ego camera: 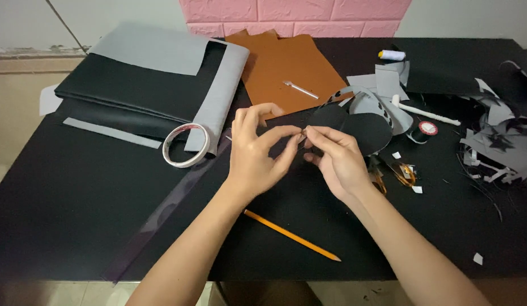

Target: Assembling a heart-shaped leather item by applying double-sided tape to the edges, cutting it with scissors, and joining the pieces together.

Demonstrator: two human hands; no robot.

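**Looked like a home craft corner**

Pretty sure this was a hobby leatherwork setup: a black tabletop (pixel 65 215) piled with folded black-and-grey sheets (pixel 144 85), a brown leather piece (pixel 286 68), tape roll (pixel 187 145), thread spool (pixel 392 55), pencil (pixel 291 236) and grey offcuts (pixel 495 147), against a pink brick-pattern wall (pixel 294 14).

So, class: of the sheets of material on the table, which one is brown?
The flat sheet at the table's far edge, below the pink wall, with a white pen lying on it. The others are black or grey.

- Two hands are counted: left hand (pixel 253 148), right hand (pixel 337 158).
- One pencil (pixel 291 236) at 6 o'clock.
- One tape roll (pixel 186 145) at 9 o'clock.
- One thread spool (pixel 392 55) at 1 o'clock.
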